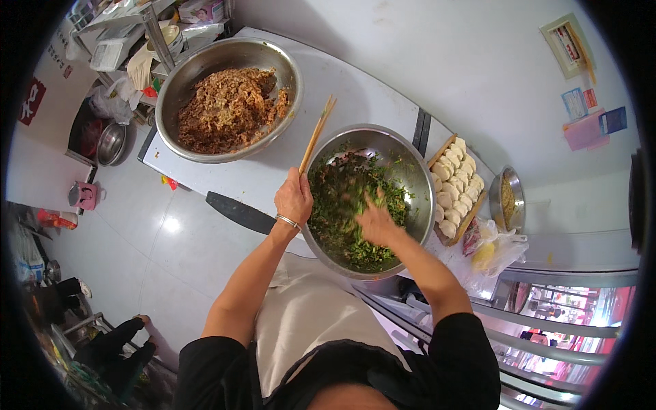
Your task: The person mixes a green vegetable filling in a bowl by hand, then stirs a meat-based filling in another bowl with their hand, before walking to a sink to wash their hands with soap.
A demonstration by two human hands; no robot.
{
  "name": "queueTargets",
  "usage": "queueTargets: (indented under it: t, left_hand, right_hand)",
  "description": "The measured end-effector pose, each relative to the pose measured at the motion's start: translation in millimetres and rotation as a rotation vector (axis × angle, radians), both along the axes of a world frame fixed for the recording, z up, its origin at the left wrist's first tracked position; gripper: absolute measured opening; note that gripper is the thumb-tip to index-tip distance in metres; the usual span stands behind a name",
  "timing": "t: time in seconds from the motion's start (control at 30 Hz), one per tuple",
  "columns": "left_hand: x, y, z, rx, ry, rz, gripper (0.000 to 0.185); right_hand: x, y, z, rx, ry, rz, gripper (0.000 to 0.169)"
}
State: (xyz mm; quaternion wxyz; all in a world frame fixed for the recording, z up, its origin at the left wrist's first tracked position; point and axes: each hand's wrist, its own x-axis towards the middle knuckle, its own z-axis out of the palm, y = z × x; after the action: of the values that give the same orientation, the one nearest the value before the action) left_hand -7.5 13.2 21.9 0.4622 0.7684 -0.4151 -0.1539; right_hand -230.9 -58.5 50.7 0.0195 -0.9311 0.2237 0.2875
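Note:
A large stainless steel bowl [423, 225] stands in front of me, holding finely chopped green leaves [382, 251] with darker bits among them. My left hand [293, 201] is at the bowl's left rim and grips wooden chopsticks [318, 130], which point up and away from me. A bracelet circles that wrist. Down inside the bowl is my right hand [378, 223], blurred, with its fingers at the greens; whether they hold any is unclear. Behind and to the left, a second wide metal bowl [166, 120] contains a brown minced filling [225, 110].
On the right lies a wooden board [469, 218] with rows of dumplings [453, 189]. Beyond it are a plastic bag [505, 251] and a smaller metal bowl [518, 205]. A dark blade-shaped object [241, 212] lies along the table's near edge. Another person's legs [115, 343] show at lower left.

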Motion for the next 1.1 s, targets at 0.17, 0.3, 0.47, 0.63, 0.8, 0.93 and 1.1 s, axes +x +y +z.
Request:
queueTargets:
  t: [0.17,0.3,0.47,0.63,0.8,0.93,1.1]
  left_hand:
    - [2.0,1.4,2.3,0.007,-0.009,0.000,0.017]
    - [-1.8,-1.2,3.2,0.011,-0.001,-0.035,0.016]
    - [1.0,-1.7,0.3,0.005,-0.013,-0.012,0.016]
    - [0.7,0.5,-2.6,0.020,-0.017,0.007,0.016]
    - [-3.1,-3.3,-3.0,0.005,-0.021,-0.009,0.016]
    - [1.7,1.1,0.1,0.044,-0.016,0.006,0.017]
    - [-0.1,1.1,1.4,0.024,0.004,0.000,0.016]
  right_hand:
    - [6.4,-67.5,-9.5,0.234,-0.065,-0.458,0.062]
    - [50.2,-64.0,-38.6,0.133,-0.139,-0.701,0.074]
    - [42.2,9.0,-6.5,0.181,-0.275,-0.378,0.068]
    - [1.8,36.9,23.3,0.214,-0.198,-0.027,0.066]
    - [64.4,14.9,4.8,0.043,0.003,0.198,0.058]
    - [43.8,-19.4,-17.6,0.071,-0.492,-0.117,0.046]
    - [31.3,-82.3,-30.9,0.322,-0.615,-0.451,0.048]
